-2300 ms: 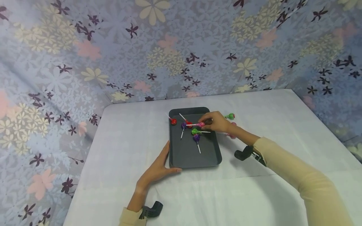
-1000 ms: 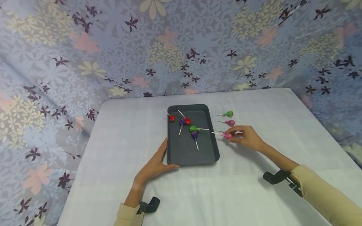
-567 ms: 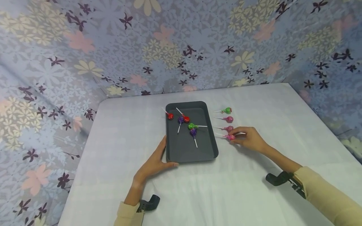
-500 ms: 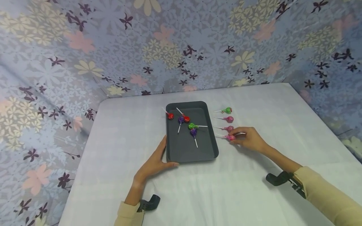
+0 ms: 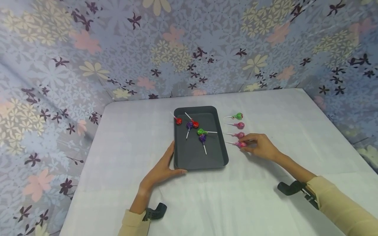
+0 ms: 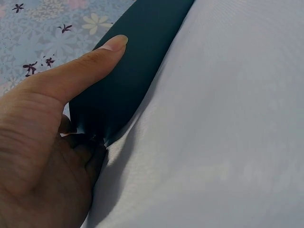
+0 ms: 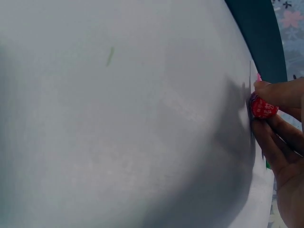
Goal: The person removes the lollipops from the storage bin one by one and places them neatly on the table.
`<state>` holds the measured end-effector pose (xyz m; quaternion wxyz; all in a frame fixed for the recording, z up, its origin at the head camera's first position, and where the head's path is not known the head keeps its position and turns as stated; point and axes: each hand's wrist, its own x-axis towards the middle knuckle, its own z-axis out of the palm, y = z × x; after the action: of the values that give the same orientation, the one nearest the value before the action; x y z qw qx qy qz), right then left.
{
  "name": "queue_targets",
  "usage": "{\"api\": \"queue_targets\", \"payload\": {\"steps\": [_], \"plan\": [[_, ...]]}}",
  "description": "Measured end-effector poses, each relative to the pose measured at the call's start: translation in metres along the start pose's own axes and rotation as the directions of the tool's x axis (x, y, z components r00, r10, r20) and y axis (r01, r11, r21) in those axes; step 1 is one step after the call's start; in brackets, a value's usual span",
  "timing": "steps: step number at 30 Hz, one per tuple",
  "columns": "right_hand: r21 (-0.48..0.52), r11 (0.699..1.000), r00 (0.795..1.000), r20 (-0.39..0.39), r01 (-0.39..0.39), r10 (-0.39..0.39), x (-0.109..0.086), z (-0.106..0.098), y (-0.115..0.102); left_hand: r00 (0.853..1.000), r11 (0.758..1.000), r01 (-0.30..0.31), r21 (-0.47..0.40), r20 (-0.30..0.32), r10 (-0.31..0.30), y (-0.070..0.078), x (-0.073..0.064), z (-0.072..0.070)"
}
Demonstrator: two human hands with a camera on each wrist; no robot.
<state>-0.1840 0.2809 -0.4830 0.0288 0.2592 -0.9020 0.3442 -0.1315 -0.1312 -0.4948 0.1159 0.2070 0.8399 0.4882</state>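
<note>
Your R hand point(image 5: 261, 146) has the nearest pink lolly point(image 5: 241, 144) pinched btwn thumb & fingers, stick pointing L, away from your palm, twd the tray point(image 5: 190, 160); can't tell if it touches the white cloth point(image 5: 206, 203). Just beyond your R fingers lies the 2nd pink lolly point(image 5: 240, 135), then, farther off, the 3rd pink lolly point(image 5: 241, 125) & a green lolly point(image 5: 239, 116), sticks also L. Your L hand point(image 5: 159, 173) grips the tray's near L corner, thumb along the near wall, fingers on the L wall. Inside, ahead of that thumb: 2 red lollies point(image 5: 195, 124), 2 purple lollies point(image 5: 202, 138), 1 more green lolly point(image 5: 200, 131).
</note>
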Motion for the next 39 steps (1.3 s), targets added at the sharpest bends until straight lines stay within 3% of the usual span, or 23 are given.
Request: {"api": "queue_targets", "payload": {"steps": [6, 21, 39], "plan": [[0.037, 0.999, 1.000, -0.007, -0.018, 0.018, -0.0005, 0.0012, 0.0001, 1.000, 1.000, 0.025, 0.009, 0.008, -0.025, 0.0009, 0.0004, -0.0009], [0.037, 0.996, 0.997, -0.007, -0.078, 0.078, -0.0035, -0.0041, -0.0010, 1.000, 1.000, 0.021, 0.012, 0.008, -0.021, 0.0022, 0.0010, -0.0009], [0.021, 0.997, 0.997, -0.025, -0.076, 0.077, -0.0051, -0.0080, -0.0012, 1.000, 1.000, 0.021, 0.004, 0.009, -0.021, 0.0020, 0.0004, -0.0007]]}}
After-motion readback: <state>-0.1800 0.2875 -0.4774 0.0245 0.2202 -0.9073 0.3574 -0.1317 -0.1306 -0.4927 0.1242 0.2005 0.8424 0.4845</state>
